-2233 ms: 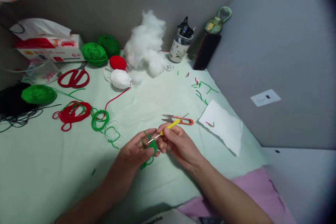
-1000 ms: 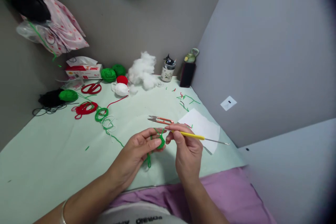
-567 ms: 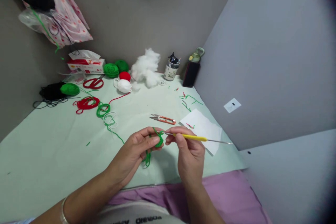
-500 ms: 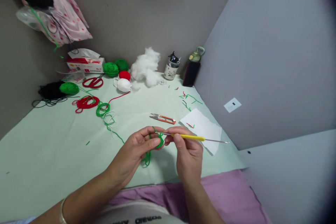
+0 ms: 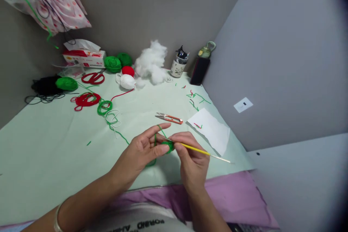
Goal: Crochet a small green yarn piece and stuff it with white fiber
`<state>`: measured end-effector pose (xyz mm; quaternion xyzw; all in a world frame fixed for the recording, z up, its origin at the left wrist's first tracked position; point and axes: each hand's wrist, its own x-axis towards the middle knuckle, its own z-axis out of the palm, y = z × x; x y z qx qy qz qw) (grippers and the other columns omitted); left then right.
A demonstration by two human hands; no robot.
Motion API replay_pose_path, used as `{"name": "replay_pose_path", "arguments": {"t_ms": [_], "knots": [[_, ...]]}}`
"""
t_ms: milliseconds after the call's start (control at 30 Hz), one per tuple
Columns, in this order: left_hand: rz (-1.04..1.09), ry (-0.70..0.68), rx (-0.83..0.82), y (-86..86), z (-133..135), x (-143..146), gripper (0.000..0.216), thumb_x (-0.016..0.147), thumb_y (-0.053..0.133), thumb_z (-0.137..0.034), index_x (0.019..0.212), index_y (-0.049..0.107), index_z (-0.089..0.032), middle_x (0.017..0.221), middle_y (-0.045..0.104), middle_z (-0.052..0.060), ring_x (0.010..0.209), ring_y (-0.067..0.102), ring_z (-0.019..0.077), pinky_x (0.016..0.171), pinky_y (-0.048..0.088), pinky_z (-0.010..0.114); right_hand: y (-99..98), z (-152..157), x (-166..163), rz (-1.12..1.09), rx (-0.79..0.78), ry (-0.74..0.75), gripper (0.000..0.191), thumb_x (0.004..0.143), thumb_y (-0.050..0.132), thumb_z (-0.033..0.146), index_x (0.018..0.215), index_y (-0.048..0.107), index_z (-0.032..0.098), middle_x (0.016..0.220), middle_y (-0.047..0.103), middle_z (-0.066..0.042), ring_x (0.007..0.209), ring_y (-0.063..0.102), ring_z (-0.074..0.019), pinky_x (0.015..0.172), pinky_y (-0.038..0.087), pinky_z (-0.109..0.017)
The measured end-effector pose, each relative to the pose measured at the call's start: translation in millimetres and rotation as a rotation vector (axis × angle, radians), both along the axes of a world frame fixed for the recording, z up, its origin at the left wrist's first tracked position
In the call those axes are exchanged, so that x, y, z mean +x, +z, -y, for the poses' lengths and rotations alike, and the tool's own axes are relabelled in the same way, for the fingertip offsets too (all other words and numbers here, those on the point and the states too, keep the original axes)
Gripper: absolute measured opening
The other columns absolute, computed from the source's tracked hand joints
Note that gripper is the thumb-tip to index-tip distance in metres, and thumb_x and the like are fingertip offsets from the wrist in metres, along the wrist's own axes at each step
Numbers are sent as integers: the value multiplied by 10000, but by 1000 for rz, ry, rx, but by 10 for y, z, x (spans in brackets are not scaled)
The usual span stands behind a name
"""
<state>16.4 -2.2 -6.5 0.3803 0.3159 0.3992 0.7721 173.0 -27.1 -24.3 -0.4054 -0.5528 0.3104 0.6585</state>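
My left hand pinches a small green crochet piece between thumb and fingers, with green yarn looped over its raised forefinger. My right hand grips a yellow-handled crochet hook, its tip at the green piece and its metal end pointing right. Both hands hover just above the pale green table, close to its front edge. A green strand trails from the piece towards the yarn loops further left.
Orange thread snips and a white paper lie just beyond the hands. Along the back are yarn balls, white stuffing, red scissors, a tissue box, a pen cup and a dark box. A grey wall stands at the right.
The hook's free end has dipped lower and my left forefinger has lifted with the yarn over it. The camera view has shifted a little downwards.
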Motion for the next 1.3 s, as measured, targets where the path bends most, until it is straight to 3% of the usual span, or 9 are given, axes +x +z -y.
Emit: {"name": "replay_pose_path", "arguments": {"t_ms": [100, 233, 633, 800, 1067, 1200, 1300], "knots": [[28, 14, -9, 7, 2, -9, 391, 873, 797, -307, 1256, 721, -337, 947, 680, -14, 883, 622, 102, 821, 464, 213, -19, -35, -11, -102, -67, 2, 137, 956, 666, 236, 970, 800, 261, 858, 713, -27, 749, 651, -147, 656, 532, -282], [28, 46, -8, -4, -6, -24, 404, 858, 809, -293, 1250, 718, -332, 983, 692, 7, 946, 646, 138, 872, 478, 247, -60, -56, -24, -186, -159, 79, 163, 983, 634, 283, 985, 795, 258, 911, 717, -28, 737, 642, -130, 677, 536, -275], [-89, 116, 10, -40, 14, -126, 339, 854, 791, -316, 1191, 757, -314, 946, 635, 5, 922, 566, 145, 819, 437, 240, 12, -98, -91, -316, -188, 149, 251, 1016, 571, 337, 887, 735, 197, 844, 730, -35, 647, 659, -127, 605, 547, -267], [-155, 157, 56, -9, 2, -126, 332, 831, 796, -297, 1162, 770, -304, 903, 637, 9, 882, 564, 161, 778, 441, 256, 43, -53, -61, -165, -164, 125, 234, 1031, 542, 332, 925, 706, 204, 881, 737, -44, 687, 672, -145, 647, 560, -300], [-377, 272, 244, 13, 26, -93, 344, 807, 786, -207, 1136, 781, -306, 838, 653, -3, 858, 590, 180, 791, 454, 277, -3, 83, -72, 303, 94, -62, 261, 1020, 484, 156, 1083, 707, 276, 972, 734, -50, 834, 693, -191, 727, 572, -353], [-134, 200, 61, -5, 27, -45, 435, 794, 826, -246, 1217, 741, -299, 823, 641, -23, 820, 574, 144, 797, 454, 253, -132, 101, -49, 689, 280, -193, 419, 938, 617, 124, 1269, 694, 370, 1090, 728, -65, 961, 699, -232, 762, 588, -378], [85, 55, -172, -8, -10, -55, 507, 801, 834, -296, 1289, 704, -249, 830, 638, -14, 798, 562, 120, 796, 454, 234, -111, 83, -47, 564, 266, -217, 395, 949, 603, 127, 1240, 716, 370, 1057, 721, -63, 930, 692, -227, 755, 578, -388]]}}
